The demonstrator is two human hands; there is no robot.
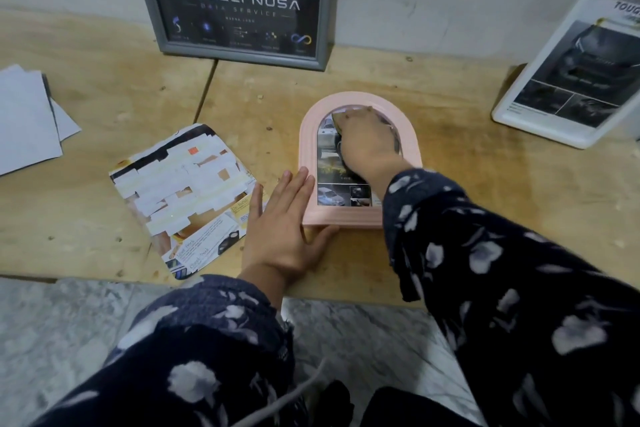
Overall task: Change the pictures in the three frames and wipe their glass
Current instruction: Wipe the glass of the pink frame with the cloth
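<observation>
Frames first: grey frame (239, 0) leans upright on wall at back, white frame (568, 80) tilted at right, pink arched frame (360, 163) flat on wooden table (104, 80) near front edge. Your left hand (284, 225) lies flat, fingers straight, bracing pink frame's left side, thumb at its lower edge. Your right hand (363, 142) presses on glass, fingers curled over something; cloth (341, 113) barely visible, cannot confirm. Risks: press hard, glass may crack or frame skid off edge; loose printed sheet (180, 191) beside left hand may slide.
</observation>
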